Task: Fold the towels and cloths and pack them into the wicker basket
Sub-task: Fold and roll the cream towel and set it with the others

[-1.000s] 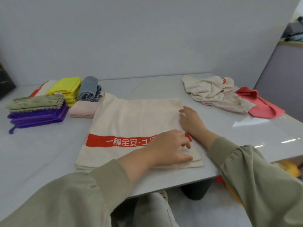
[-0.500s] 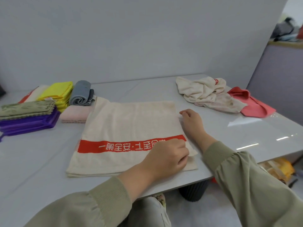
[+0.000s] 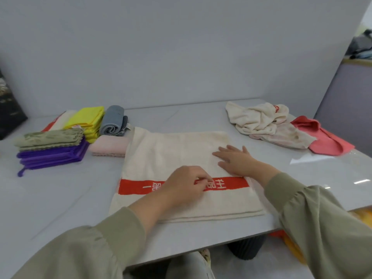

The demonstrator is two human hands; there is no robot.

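Your right hand (image 3: 235, 161) is pressing flat, fingers spread, on the folded cream towel (image 3: 171, 156), which is lying mid-table (image 3: 60, 198); your left hand (image 3: 184, 187) is pinching its red band (image 3: 132, 187) (fingers curled tight).

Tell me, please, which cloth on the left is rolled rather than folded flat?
The grey cloth, behind the pink one; the other cloths there lie folded flat.
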